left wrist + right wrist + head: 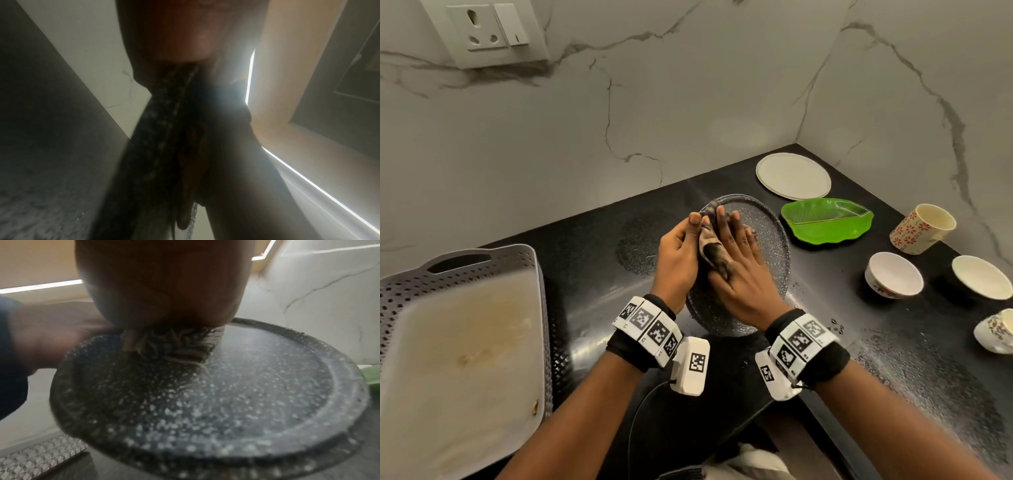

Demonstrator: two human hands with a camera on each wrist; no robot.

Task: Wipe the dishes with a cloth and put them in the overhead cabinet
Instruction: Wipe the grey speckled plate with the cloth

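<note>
A dark speckled plate (pixel 770 240) sits tilted over the black counter. My left hand (pixel 678 253) grips its left rim, thumb over the edge. My right hand (pixel 736 253) lies flat on the plate's face, its straight fingers pressing a patterned brown cloth (pixel 710 245) against it. In the right wrist view the bunched cloth (pixel 174 344) shows under my right palm (pixel 164 288) on the plate (pixel 246 402), with the left hand (pixel 51 337) at the rim. The left wrist view is dark; the plate's rim (pixel 156 138) runs edge-on below my left hand (pixel 174 40).
To the right on the counter (pixel 602 240) are a white plate (pixel 792 175), a green leaf-shaped dish (pixel 825 221), a floral cup (pixel 921 228), two white bowls (pixel 893 274) (pixel 981 277) and a teacup (pixel 996 330). A grey perforated tray (pixel 482 260) stands at the left.
</note>
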